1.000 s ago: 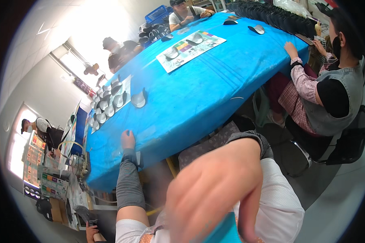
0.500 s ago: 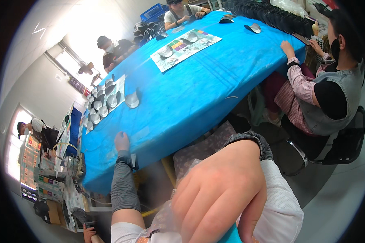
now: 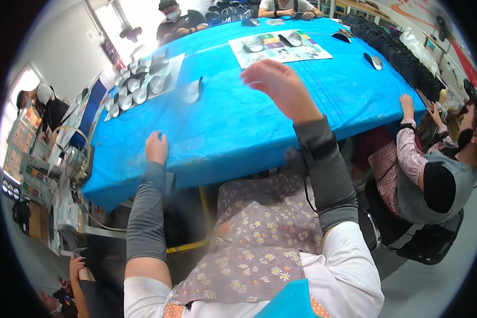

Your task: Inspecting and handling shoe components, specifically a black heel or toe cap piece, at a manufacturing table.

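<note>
1. Since the earlier frame, we see the right hand [image 3: 274, 82] has lifted from close to the camera to above the blue table [image 3: 259, 127], fingers loosely spread, holding nothing.
2. The left hand [image 3: 156, 148] rests flat on the table's near edge, empty.
3. A grey insole [image 3: 192, 91] lies farther off, between the hands.

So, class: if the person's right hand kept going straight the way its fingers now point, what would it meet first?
The right hand is raised above the blue table, fingers aimed up-left. The first thing in that line looks like the single grey insole-shaped piece, with the cluster of grey pieces beyond. Depth is unclear, so it may pass above them.
</note>
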